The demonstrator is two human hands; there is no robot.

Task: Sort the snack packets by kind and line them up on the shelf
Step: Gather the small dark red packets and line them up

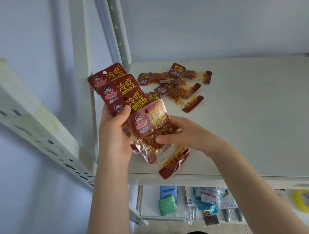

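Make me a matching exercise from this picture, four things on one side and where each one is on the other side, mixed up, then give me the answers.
Things:
1. fanned packets
2. front packet
3. loose packets
4. yellow tape roll

Places:
A. heaped on the upper shelf
B. on the lower shelf, far right
C. gripped by the left hand
D. pinched by the right hand

Pairs: 1-C, 2-D, 3-A, 4-B
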